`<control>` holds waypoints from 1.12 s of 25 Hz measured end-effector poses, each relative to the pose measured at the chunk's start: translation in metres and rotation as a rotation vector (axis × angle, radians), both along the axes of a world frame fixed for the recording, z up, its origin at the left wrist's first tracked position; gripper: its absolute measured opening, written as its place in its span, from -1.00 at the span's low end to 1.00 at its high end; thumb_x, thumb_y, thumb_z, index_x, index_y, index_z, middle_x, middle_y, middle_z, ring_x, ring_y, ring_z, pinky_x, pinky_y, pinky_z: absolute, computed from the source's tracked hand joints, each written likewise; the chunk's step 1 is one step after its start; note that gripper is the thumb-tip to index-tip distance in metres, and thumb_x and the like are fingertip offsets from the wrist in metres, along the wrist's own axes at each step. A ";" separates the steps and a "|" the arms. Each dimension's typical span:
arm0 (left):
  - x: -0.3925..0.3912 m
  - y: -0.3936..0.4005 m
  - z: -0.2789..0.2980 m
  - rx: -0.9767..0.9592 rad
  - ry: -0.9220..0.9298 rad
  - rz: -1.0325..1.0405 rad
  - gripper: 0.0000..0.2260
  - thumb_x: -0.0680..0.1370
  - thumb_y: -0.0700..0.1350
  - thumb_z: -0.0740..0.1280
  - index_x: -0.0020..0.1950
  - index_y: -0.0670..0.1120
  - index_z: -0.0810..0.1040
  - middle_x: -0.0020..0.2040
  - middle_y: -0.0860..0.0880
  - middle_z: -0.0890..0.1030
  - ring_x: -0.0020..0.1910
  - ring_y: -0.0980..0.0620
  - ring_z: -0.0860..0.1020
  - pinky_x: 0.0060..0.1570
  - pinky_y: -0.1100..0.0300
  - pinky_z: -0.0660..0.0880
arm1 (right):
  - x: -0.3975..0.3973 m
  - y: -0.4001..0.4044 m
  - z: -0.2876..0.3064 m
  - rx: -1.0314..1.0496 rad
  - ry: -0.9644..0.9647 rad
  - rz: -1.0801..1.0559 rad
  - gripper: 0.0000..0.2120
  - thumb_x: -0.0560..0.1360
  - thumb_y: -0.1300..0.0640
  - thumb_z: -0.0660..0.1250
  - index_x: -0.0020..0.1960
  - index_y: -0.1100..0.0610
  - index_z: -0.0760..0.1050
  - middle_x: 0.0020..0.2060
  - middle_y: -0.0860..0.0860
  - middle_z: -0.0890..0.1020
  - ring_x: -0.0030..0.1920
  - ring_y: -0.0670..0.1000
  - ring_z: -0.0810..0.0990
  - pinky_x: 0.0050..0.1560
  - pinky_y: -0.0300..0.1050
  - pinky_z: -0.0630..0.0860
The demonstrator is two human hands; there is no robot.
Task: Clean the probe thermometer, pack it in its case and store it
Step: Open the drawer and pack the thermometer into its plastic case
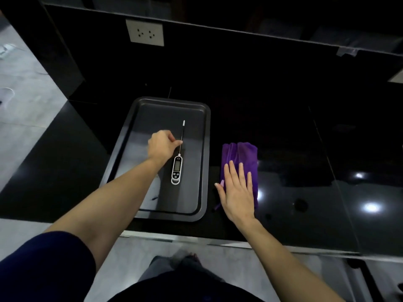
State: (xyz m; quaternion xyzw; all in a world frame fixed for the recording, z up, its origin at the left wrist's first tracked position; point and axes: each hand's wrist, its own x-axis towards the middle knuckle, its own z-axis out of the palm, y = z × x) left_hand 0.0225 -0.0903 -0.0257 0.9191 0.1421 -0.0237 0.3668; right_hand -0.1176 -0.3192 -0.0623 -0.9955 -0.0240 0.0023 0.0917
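A white and black probe thermometer (176, 167) lies lengthwise in a dark baking tray (197, 192), display up, its thin probe pointing away from me with a dark sleeve and white tip at the far end. My left hand (162, 146) reaches over the tray and pinches the probe near where it joins the body. To the right of the tray a folded purple cloth (239, 153) lies on the black counter. My right hand (236, 190) rests flat on the cloth, fingers straight and spread.
The glossy black counter (305, 171) runs to the right with light reflections on it. A black wall panel with a white power socket (146, 33) stands behind. The counter's front edge is close to my body; grey floor lies at left and below.
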 end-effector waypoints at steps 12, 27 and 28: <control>-0.156 0.062 0.010 -0.230 -0.132 -0.150 -0.76 0.38 0.15 0.48 -0.24 -0.01 0.61 -0.35 0.02 0.63 -0.36 -0.02 0.63 -0.24 0.03 0.62 | -0.122 0.053 -0.019 -0.014 0.023 -0.029 -0.39 0.66 -0.13 -0.01 0.61 0.16 0.00 0.61 0.08 0.04 0.61 0.09 -0.10 0.59 0.08 -0.11; -0.303 0.085 -0.130 -1.026 0.415 0.507 -0.71 0.59 0.02 0.30 0.15 -0.19 0.49 -0.05 -0.15 0.57 -0.09 -0.10 0.60 -0.02 0.03 0.60 | -0.145 0.070 -0.050 -0.081 -0.139 -0.111 -0.34 0.64 -0.21 -0.02 0.61 0.13 0.06 0.60 0.05 0.16 0.60 0.11 0.06 0.57 0.07 -0.05; -0.298 0.083 -0.140 -1.011 0.454 0.538 -0.63 0.61 0.07 0.25 0.23 -0.20 0.46 0.03 -0.15 0.55 0.00 -0.11 0.57 0.07 0.01 0.56 | -0.144 0.070 -0.053 -0.083 -0.157 -0.119 -0.34 0.63 -0.21 0.01 0.61 0.13 0.07 0.60 0.05 0.17 0.60 0.11 0.07 0.57 0.07 -0.05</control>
